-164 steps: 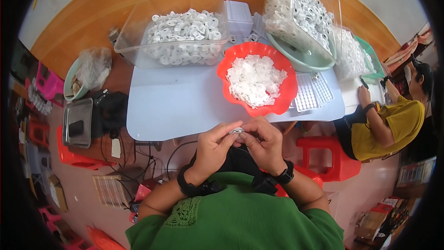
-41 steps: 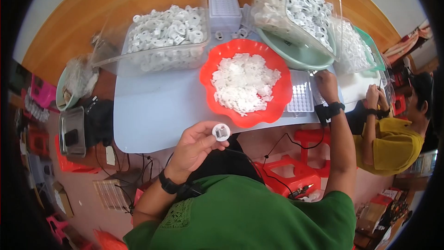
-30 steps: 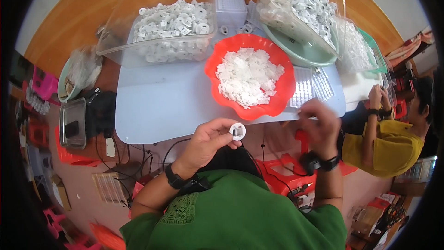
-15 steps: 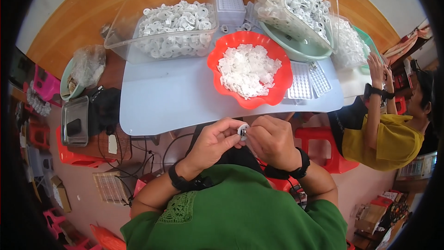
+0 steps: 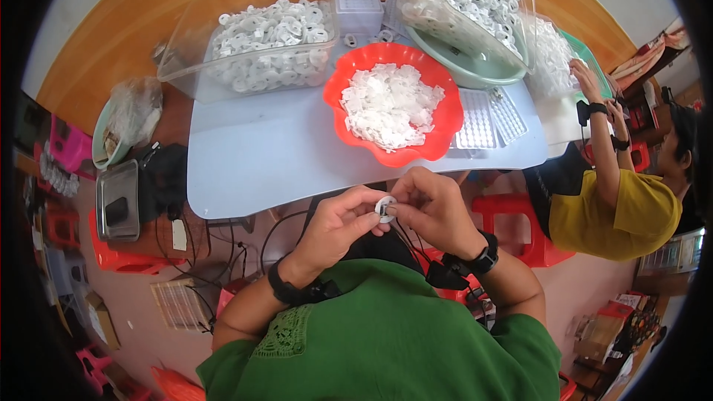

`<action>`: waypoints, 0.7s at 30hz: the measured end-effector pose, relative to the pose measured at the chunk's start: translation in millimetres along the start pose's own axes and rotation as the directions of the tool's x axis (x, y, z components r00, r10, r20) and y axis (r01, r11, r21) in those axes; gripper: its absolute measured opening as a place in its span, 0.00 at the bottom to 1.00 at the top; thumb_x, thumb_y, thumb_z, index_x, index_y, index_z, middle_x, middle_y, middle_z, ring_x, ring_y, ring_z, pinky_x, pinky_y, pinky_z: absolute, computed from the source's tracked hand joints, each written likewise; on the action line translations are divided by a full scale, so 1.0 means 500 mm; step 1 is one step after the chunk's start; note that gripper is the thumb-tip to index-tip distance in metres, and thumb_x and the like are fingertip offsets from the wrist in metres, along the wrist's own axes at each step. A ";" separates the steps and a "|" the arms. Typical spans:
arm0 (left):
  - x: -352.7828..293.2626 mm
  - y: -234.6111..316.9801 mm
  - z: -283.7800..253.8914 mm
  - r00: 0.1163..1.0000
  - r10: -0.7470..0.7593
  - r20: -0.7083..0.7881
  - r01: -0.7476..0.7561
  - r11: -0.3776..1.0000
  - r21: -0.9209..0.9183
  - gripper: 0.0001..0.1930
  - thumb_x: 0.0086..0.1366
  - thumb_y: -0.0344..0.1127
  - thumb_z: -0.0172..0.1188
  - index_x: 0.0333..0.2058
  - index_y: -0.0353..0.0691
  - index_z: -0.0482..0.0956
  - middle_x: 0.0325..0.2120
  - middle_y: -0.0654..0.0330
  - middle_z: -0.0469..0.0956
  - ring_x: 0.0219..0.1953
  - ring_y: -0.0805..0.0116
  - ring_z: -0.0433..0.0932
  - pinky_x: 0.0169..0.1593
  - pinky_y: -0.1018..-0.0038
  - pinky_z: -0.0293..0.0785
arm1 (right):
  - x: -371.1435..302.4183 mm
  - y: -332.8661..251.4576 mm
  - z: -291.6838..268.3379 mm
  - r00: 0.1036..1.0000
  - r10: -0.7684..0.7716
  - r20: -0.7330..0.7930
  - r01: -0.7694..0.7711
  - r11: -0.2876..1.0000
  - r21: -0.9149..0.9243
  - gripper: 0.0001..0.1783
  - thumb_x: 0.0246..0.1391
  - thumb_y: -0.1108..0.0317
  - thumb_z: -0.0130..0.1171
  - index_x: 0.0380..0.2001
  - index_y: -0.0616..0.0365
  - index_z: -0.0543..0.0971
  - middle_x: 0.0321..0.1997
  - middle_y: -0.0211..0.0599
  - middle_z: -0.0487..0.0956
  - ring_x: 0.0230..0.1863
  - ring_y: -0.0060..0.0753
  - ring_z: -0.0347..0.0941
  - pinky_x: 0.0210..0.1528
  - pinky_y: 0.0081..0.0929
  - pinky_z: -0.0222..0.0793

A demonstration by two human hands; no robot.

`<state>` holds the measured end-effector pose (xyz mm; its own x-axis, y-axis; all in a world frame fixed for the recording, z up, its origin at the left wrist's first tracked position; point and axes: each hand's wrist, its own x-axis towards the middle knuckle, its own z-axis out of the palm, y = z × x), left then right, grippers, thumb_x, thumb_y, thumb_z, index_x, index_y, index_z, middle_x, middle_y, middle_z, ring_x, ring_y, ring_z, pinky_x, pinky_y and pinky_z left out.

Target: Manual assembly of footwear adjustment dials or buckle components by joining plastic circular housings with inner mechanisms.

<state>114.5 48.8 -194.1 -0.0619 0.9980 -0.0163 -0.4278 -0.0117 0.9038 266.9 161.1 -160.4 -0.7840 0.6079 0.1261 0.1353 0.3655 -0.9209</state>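
A small round white plastic piece with a dark centre is pinched between the thumb and fingers of my left hand. My right hand is closed at the piece's right side, its thumb and forefinger touching the edge; whether a smaller part sits in those fingertips is hidden. Both hands are held in front of my body, just off the near edge of the light blue table. Beyond them stands a red scalloped bowl heaped with thin translucent white bits.
A clear bin of similar round pieces stands at the back left; another clear bin tilts over a green basin. Clear trays lie right of the bowl. A co-worker in a yellow top sits at the right, reaching toward a bag.
My right hand's fingers have lifted and opened slightly around the round piece, which now faces up more. The co-worker's hand has moved to the bag. The view has shifted a little.
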 end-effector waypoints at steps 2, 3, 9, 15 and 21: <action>0.005 0.001 0.000 1.000 -0.018 0.019 0.018 1.000 0.020 0.13 0.64 0.24 0.50 0.48 0.30 0.72 0.40 0.59 0.73 0.38 0.73 0.75 0.42 0.78 0.73 | 0.002 0.007 -0.007 0.985 0.170 0.016 -0.170 0.971 0.166 0.09 0.44 0.77 0.64 0.29 0.62 0.74 0.22 0.29 0.72 0.22 0.19 0.68 0.23 0.19 0.63; 0.005 0.000 0.000 0.999 -0.021 0.039 0.020 1.000 0.016 0.13 0.64 0.24 0.50 0.48 0.30 0.72 0.40 0.59 0.73 0.38 0.73 0.75 0.42 0.78 0.73 | 0.006 0.015 -0.003 0.978 0.195 0.075 -0.208 0.943 0.260 0.09 0.45 0.76 0.65 0.29 0.61 0.74 0.22 0.26 0.71 0.23 0.16 0.67 0.24 0.18 0.63; 0.008 0.010 -0.019 0.989 -0.064 -0.132 0.052 0.994 -0.094 0.13 0.62 0.22 0.48 0.45 0.28 0.73 0.34 0.54 0.77 0.31 0.70 0.77 0.35 0.76 0.75 | 0.057 0.054 -0.157 0.936 0.339 -0.090 -0.319 0.929 0.188 0.06 0.51 0.71 0.61 0.29 0.62 0.76 0.22 0.26 0.74 0.23 0.14 0.67 0.25 0.16 0.64; 0.024 0.010 -0.047 0.987 -0.079 -0.138 0.054 0.983 -0.175 0.14 0.63 0.26 0.47 0.46 0.28 0.70 0.35 0.49 0.77 0.30 0.69 0.76 0.34 0.76 0.74 | 0.103 0.347 -0.442 0.838 -0.111 -0.534 -0.298 0.728 -0.618 0.04 0.45 0.76 0.56 0.24 0.66 0.78 0.17 0.37 0.75 0.22 0.24 0.73 0.25 0.23 0.68; 0.037 0.007 -0.064 0.986 -0.096 -0.136 0.063 0.971 -0.230 0.14 0.62 0.24 0.49 0.47 0.29 0.71 0.35 0.55 0.76 0.32 0.69 0.77 0.36 0.75 0.73 | 0.164 0.370 -0.460 0.861 -0.020 -0.508 -0.383 0.633 -0.673 0.05 0.43 0.72 0.56 0.23 0.60 0.81 0.26 0.49 0.78 0.30 0.51 0.75 0.34 0.40 0.70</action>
<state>83.2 65.4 -204.9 -0.1426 0.9765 -0.1613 -0.6266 0.0371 0.7785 366.9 440.5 -235.5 -0.3696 0.8745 0.3141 0.7932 0.4730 -0.3835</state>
